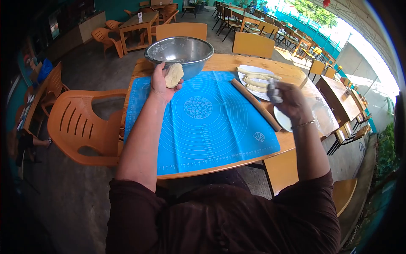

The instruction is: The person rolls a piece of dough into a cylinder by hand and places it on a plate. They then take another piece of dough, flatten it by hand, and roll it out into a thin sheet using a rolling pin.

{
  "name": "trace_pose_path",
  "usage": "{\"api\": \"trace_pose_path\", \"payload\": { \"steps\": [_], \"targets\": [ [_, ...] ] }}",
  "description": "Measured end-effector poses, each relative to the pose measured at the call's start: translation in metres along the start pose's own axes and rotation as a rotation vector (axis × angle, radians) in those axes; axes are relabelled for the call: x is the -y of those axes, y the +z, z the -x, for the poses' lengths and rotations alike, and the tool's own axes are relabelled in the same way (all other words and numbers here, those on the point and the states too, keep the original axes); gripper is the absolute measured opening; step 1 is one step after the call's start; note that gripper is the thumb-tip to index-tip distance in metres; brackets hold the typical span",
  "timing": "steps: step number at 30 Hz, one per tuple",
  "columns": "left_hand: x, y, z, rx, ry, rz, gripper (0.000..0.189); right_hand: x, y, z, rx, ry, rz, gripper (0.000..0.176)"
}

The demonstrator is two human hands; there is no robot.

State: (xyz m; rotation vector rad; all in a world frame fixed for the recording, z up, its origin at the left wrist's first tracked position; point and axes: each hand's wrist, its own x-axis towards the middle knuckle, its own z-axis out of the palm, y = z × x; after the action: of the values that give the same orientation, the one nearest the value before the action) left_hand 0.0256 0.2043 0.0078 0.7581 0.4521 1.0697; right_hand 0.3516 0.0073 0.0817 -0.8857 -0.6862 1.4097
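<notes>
A lump of pale dough (174, 76) rests in my left hand (160, 84), fingers curled around it, in front of the steel mixing bowl (194, 70). My right hand (292, 101) is raised over the right side of the table, its fingers drawn together and whitish at the tips; I cannot tell what is in them. Just below it lies a white dish (282, 119), partly hidden by the hand and wrist. Beside the hand, a white plate (246, 69) carries several dough rolls (258, 77). A wooden rolling pin (256, 105) slants along the right part of the blue mat.
The blue baking mat (198, 139), printed with circles and rulers, covers much of the wooden table (226, 60). A clear plastic bag (323, 116) lies at the right edge. An orange chair (84, 122) stands at left; yellow chair backs (253, 45) line the far side.
</notes>
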Motion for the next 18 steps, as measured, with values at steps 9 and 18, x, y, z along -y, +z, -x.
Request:
{"api": "trace_pose_path", "payload": {
  "steps": [9, 18],
  "targets": [
    [0.002, -0.014, -0.001, -0.218, -0.032, -0.316, 0.041, -0.145, 0.101, -0.053, 0.292, -0.208, 1.191, 0.033],
    [0.019, -0.034, -0.010, -0.328, 0.024, -0.497, 0.040, -0.181, 0.107, -0.102, 0.133, -0.358, 2.021, 0.074]
  ]
}}
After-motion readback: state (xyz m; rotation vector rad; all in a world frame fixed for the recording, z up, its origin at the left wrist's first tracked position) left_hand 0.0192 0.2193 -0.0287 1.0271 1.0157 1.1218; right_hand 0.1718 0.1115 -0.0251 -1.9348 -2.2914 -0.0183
